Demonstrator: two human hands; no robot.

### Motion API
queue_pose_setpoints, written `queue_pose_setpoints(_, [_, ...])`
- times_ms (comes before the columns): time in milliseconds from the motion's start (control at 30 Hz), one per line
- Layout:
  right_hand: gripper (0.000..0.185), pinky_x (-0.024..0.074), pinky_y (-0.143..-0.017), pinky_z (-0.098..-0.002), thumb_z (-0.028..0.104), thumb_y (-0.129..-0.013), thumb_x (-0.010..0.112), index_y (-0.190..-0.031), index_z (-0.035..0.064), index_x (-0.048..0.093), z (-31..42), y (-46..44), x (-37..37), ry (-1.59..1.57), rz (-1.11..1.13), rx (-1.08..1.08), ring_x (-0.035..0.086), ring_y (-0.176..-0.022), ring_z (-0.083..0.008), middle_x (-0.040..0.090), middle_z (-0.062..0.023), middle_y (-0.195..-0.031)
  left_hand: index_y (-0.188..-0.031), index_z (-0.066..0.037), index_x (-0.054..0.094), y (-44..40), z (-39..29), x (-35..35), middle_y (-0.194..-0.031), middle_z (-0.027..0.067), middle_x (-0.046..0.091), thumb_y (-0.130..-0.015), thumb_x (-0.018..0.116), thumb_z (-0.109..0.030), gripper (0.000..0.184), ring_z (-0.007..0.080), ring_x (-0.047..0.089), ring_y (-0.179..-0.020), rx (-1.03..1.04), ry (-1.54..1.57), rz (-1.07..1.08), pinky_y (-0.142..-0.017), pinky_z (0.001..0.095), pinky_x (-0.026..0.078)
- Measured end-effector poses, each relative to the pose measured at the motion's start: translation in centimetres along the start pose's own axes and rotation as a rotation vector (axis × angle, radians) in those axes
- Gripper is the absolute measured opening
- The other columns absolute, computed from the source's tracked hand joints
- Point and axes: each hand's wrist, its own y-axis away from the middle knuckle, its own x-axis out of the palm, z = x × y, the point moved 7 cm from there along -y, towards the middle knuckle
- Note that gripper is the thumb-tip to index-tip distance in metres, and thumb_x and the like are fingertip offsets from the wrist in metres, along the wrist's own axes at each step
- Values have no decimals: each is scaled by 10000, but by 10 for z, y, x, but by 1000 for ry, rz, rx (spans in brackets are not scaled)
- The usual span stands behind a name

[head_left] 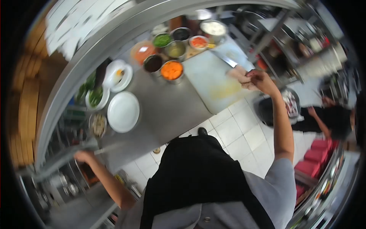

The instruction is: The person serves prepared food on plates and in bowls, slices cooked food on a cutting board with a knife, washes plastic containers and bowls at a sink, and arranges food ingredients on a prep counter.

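My right hand (262, 81) is over the near right edge of the white cutting board (206, 84). Its fingers are closed on a limp pinkish-beige piece (239, 74), which might be cloth or meat; I cannot make out which. Just beyond that piece lies a knife (225, 59), its blade across the board. A yellowish stain marks the board's near part. Far to the left, my left hand (84, 156) is beside the left end of the steel counter (164, 110), near a metal rail. Blur hides its fingers, and whether it holds anything is unclear.
A bowl of sliced carrots (172, 71), a bowl of dark sauce (153, 63) and chopped greens (162, 40) stand at the back. White plates (123, 112) are stacked on the left. At right, a co-worker (324, 120) is near a large container (290, 104). Shelving (293, 45) rises behind.
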Motion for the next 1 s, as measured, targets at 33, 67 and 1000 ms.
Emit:
queue_pose_setpoints(33, [318,519,-888,-355,-36,-857,566,-1159,5,657,5,-14,10,-55,-57,-108,667,-991,-264,679,-117,-1038,-1065,-22,653,-17,24,-10,-1069,100,664,-940,557,-256,282,274,632,-935,-84,75,-16,-810,442,543])
queue_pose_setpoints(67, [337,513,-900,-348,-49,-860,559,-1180,9,647,11,-32,27,-126,-105,-224,657,-1014,-251,667,-103,-1049,-1093,-27,652,-33,42,-24,-1079,109,668,-957,520,-272,310,286,638,-943,-160,186,-42,-805,438,540])
queue_pose_setpoints(1000, [370,526,-919,-457,37,-814,679,-1183,58,664,70,13,172,338,5,-537,599,-1144,-362,637,-166,-1226,-968,79,589,148,-107,-59,-880,203,655,-1001,454,-153,270,293,593,-825,355,-814,-122,-771,386,467])
